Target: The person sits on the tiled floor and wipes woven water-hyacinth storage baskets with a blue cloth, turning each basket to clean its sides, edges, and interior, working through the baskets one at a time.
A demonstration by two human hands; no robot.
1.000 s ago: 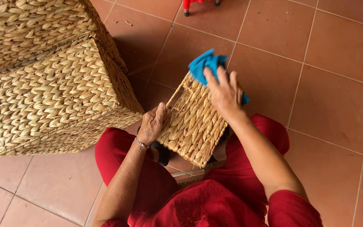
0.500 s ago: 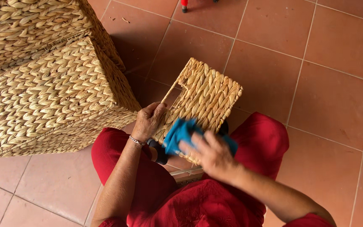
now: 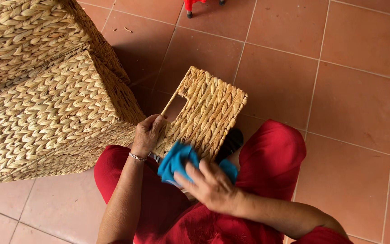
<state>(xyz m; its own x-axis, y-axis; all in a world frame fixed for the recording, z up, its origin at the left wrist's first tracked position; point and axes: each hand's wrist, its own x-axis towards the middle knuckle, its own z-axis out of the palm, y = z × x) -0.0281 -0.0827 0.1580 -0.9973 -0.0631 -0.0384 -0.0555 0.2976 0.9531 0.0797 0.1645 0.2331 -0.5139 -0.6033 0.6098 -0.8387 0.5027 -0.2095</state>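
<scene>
A small woven straw basket [image 3: 208, 108] with a cut-out handle slot rests tilted on my lap, which is clothed in red. My left hand [image 3: 147, 133] grips the basket's left edge below the slot; a bracelet is on that wrist. My right hand [image 3: 208, 183] presses a blue cloth [image 3: 174, 160] against the basket's near end. Part of the cloth is hidden under my fingers.
Two large woven straw baskets [image 3: 46, 95] are stacked at the left on the terracotta tile floor [image 3: 348, 104]. A red object on small wheels [image 3: 201, 5] shows at the top edge. A dark shoe [image 3: 232, 141] peeks out beside the small basket.
My right hand has drawn the blue cloth from the basket's far end down to its near end. The left hand has kept its hold on the basket's edge.
</scene>
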